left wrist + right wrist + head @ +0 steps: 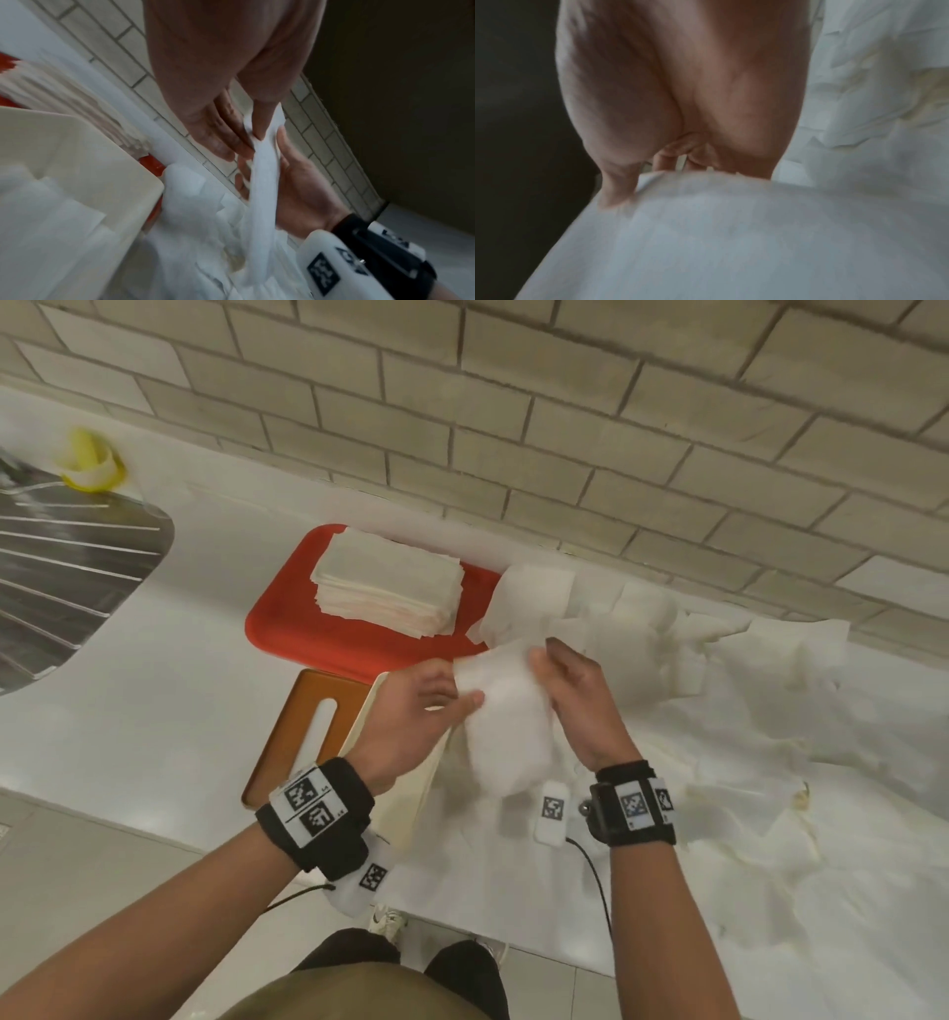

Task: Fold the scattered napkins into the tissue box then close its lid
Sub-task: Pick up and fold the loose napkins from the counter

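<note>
One napkin (506, 711) pinched between left hand (411, 711), right hand (577, 698); one folded stack (387, 582), one red tray (287, 629).

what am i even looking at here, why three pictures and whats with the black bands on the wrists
No machine here: a person works with bare hands. The black bands carry small cameras. The wide picture comes from a head camera looking down; the other two look along each wrist at the fingers.

Both the left hand and the right hand have a grip on one white napkin, held above the white counter. Loose napkins are scattered on the right. A stack of napkins sits on a red tray. Beneath the hands lies a cream box, open, beside its brown slotted lid.
</note>
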A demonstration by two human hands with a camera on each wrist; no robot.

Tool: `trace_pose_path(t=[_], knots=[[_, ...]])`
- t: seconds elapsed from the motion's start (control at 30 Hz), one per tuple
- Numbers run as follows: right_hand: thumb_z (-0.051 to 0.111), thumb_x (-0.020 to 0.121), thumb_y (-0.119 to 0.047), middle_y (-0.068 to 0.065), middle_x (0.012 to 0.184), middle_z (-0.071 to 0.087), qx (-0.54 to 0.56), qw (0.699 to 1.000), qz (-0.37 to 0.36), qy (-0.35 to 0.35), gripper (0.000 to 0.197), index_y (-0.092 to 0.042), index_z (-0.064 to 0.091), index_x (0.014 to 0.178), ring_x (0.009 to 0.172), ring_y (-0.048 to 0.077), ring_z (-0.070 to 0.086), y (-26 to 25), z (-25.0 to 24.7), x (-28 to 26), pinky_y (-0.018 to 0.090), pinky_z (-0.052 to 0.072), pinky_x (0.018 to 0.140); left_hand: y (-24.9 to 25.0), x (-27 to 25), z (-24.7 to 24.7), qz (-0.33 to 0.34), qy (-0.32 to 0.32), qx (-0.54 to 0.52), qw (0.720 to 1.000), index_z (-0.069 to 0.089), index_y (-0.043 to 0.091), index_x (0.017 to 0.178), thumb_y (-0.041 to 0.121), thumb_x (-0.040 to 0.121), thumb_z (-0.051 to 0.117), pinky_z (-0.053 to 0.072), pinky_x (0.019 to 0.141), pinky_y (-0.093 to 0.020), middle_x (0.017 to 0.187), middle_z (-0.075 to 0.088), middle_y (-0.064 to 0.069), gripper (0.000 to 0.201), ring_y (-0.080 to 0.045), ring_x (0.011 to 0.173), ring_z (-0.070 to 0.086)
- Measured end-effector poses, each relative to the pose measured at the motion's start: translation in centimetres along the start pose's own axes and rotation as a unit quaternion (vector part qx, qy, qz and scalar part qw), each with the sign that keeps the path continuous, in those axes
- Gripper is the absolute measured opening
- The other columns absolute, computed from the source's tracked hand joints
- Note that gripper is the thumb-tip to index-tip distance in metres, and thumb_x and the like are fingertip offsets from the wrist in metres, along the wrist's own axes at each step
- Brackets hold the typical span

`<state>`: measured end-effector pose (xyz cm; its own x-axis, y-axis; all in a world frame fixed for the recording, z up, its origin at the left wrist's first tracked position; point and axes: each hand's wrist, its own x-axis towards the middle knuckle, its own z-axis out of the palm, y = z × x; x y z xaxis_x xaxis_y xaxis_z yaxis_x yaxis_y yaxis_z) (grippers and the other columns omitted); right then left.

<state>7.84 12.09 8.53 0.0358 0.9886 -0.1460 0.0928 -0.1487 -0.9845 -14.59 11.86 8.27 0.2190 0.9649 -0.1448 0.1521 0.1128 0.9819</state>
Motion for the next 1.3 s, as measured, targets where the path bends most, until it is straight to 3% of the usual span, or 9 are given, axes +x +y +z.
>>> trace_pose_path(t=[0.1,0.2,0.27,0.4,0.67,0.83,1.07,1.2,1.3], knots=[[0.045,0.107,-0.068,0.009,0.119,0.079,-0.167,0.962,0.153,0.151,0.063,-0.013,0.073,0.119,0.110,0.030,0.075,4.1,-0.9,3.9,0.047,0.056,0.104,0.0,-0.2,-1.5,0.017,0.026,-0.019,0.999,0.075,0.015,0.109,0.024,0.099,0.077,0.063,0.091,-0.050,0.107,0.080,-0.001,0.013,-0.026,0.101,0.076],[0.058,0.095,-0.078,0.024,0.155,0.051,-0.309,0.878,0.322,0.173,0.104,0.000,0.035,0.159,0.140,0.043,0.054,8.7,-0.7,5.8,0.050,0.045,0.114,-0.6,-0.3,-3.8,0.006,0.052,-0.038,0.998,0.065,0.021,0.114,0.031,0.106,0.066,0.062,0.082,-0.046,0.114,0.079,-0.003,0.013,-0.027,0.103,0.077],[0.071,0.094,-0.065,0.023,0.155,0.050,-0.365,0.866,0.306,0.152,0.107,0.000,0.024,0.163,0.141,0.042,0.053,10.6,0.3,5.9,0.050,0.048,0.110,-1.5,-0.2,-5.4,0.001,0.065,0.019,0.998,0.059,0.025,0.112,0.031,0.110,0.060,0.061,0.075,-0.043,0.104,0.079,-0.003,0.007,-0.022,0.093,0.077],[0.068,0.103,-0.034,0.019,0.132,0.064,-0.349,0.886,0.247,0.183,0.042,-0.008,0.058,0.134,0.122,0.041,0.064,12.1,0.6,5.9,0.038,0.047,0.088,-3.6,0.0,-7.2,-0.034,0.043,0.212,0.976,0.046,0.021,0.114,0.015,0.108,0.060,0.045,0.068,-0.024,0.092,0.062,0.010,0.017,-0.006,0.082,0.062],[0.062,0.108,-0.019,0.005,0.100,0.067,-0.225,0.939,0.091,0.244,0.017,-0.007,0.059,0.121,0.102,0.036,0.070,10.0,0.8,3.2,0.029,0.045,0.083,-7.4,-0.5,-4.9,-0.071,-0.152,0.393,0.904,0.021,0.026,0.135,-0.010,0.097,0.060,0.054,0.068,-0.029,0.084,0.060,-0.006,0.065,-0.022,0.072,0.065],[0.064,0.109,-0.024,-0.018,0.107,0.072,-0.121,0.966,0.004,0.230,0.010,-0.024,0.060,0.118,0.106,-0.004,0.067,3.4,3.7,-1.9,0.027,0.055,0.093,-6.7,-1.3,-5.5,-0.047,-0.139,0.468,0.871,0.032,0.022,0.141,0.031,0.110,0.057,0.049,0.076,-0.034,0.108,0.068,-0.010,0.041,-0.027,0.088,0.068],[0.064,0.108,-0.017,-0.018,0.102,0.071,-0.080,0.982,0.011,0.170,0.036,-0.033,0.045,0.134,0.091,-0.002,0.072,1.8,11.3,-4.7,0.020,0.057,0.079,-2.7,-4.2,-8.4,-0.037,-0.011,0.158,0.987,0.034,0.030,0.124,0.072,0.102,0.045,0.059,0.074,-0.040,0.092,0.075,0.003,0.049,-0.010,0.077,0.074],[0.047,0.107,0.001,-0.001,0.108,0.066,-0.217,0.971,-0.003,0.102,0.048,-0.039,0.038,0.132,0.087,0.013,0.066,3.1,16.4,-4.9,0.027,0.053,0.075,-5.0,-5.2,-8.9,-0.040,-0.007,0.234,0.971,0.026,0.034,0.125,0.033,0.092,0.083,0.061,0.065,-0.038,0.085,0.073,0.000,0.066,-0.015,0.070,0.073],[0.029,0.109,-0.026,0.009,0.115,0.054,-0.302,0.952,0.052,0.017,0.027,-0.040,0.037,0.129,0.098,0.032,0.058,3.9,19.0,-4.9,0.044,0.051,0.085,-7.5,-5.3,-8.6,0.008,-0.027,0.390,0.920,0.033,0.032,0.128,0.014,0.093,0.077,0.052,0.058,-0.038,0.076,0.067,0.000,0.060,-0.022,0.067,0.067]])
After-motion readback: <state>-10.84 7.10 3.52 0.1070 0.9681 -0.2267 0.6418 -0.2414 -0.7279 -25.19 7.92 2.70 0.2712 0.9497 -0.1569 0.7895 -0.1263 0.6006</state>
